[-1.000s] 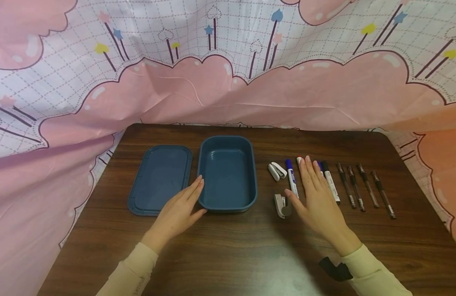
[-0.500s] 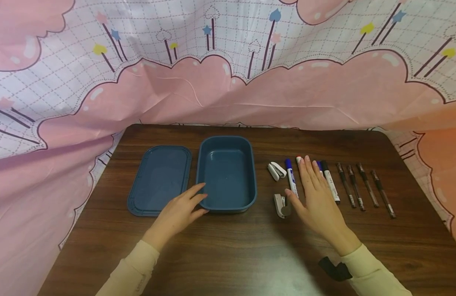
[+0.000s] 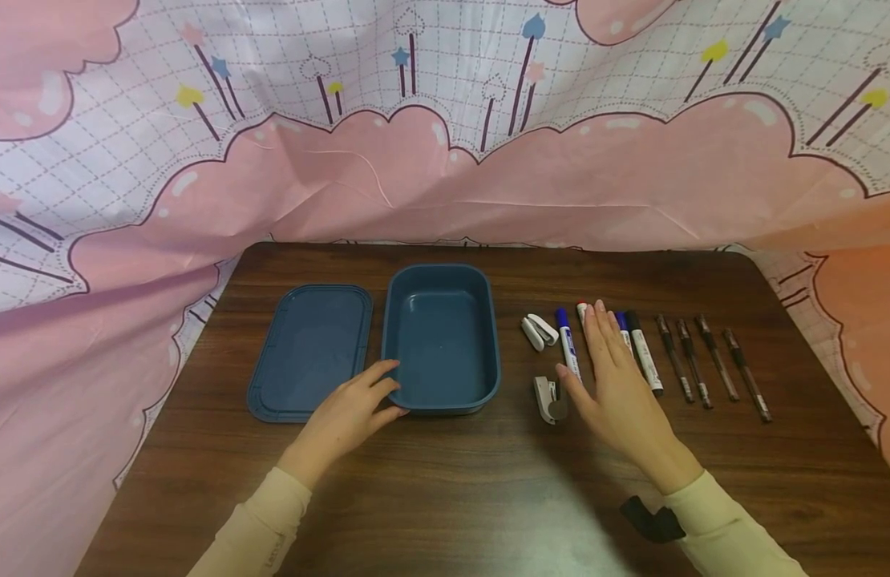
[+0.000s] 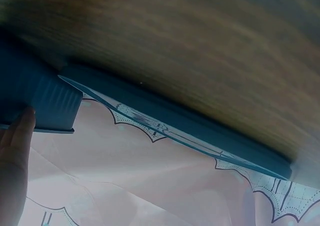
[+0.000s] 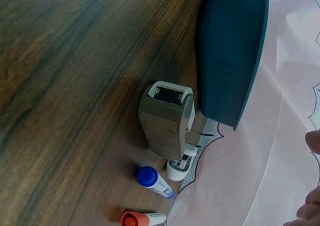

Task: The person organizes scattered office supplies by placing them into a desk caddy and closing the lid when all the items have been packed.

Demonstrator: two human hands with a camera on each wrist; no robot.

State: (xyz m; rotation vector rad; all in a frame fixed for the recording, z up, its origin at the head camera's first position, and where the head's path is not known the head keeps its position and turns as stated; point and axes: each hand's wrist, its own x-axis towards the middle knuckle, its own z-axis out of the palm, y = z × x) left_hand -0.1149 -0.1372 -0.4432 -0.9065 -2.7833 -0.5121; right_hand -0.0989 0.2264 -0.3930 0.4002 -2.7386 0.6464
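Note:
A blue plastic box (image 3: pixel 445 344) stands uncovered on the dark wooden table, with nothing inside it. My left hand (image 3: pixel 344 421) is at its near left corner, fingers loosely bent and spread, tips right at the rim. In the left wrist view a finger (image 4: pixel 17 141) overlaps the box wall (image 4: pixel 47 100). My right hand (image 3: pixel 625 401) reaches over the markers with fingers straight, partly covering several of them, including one with a red tip (image 3: pixel 581 308). Beside its thumb lies a grey stapler (image 3: pixel 546 401). Fingertips (image 5: pixel 310 211) show at the right wrist view's edge.
The matching blue lid (image 3: pixel 311 353) lies left of the box. A white stapler (image 3: pixel 539 332) and a blue-capped marker (image 3: pixel 568 344) lie right of it. Farther right are a black-capped marker (image 3: pixel 644 353) and several pens (image 3: pixel 674 359). A patterned curtain (image 3: pixel 445 176) hangs behind the table.
My left hand's fingers have spread apart and bent, and the fingertips have drawn back a little along the box's rim. The right hand keeps its place above the markers.

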